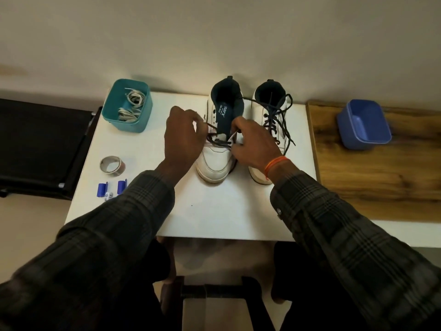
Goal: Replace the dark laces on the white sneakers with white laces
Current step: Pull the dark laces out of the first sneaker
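Left sneaker (216, 161) stands toe toward me near the middle of the white worktop (214, 211), tongue pulled up. Its dark lace (218, 139) is only threaded through the lowest eyelets, crossing just above the toe cap. My left hand (182, 137) sits at the sneaker's left side, fingers curled and pinching one end of the dark lace. My right hand (253, 144) is at the sneaker's right side, fingers pinched on the other end of the same lace; an orange thread band sits on that wrist.

Right sneaker (269, 130) stands just beside the first, partly behind my right hand. Its dark lace (278, 115) is loosened, with loops and ends trailing over the upper and down the outer side.

White laces (132, 106) lie bundled in a teal tub (127, 106) at the far left corner of the worktop. A roll of tape (112, 165) lies near the left edge; nearer me, two small blue pieces (112, 188) lie side by side. A blue tub (364, 124) sits on the wooden surface (381, 182) to the right.
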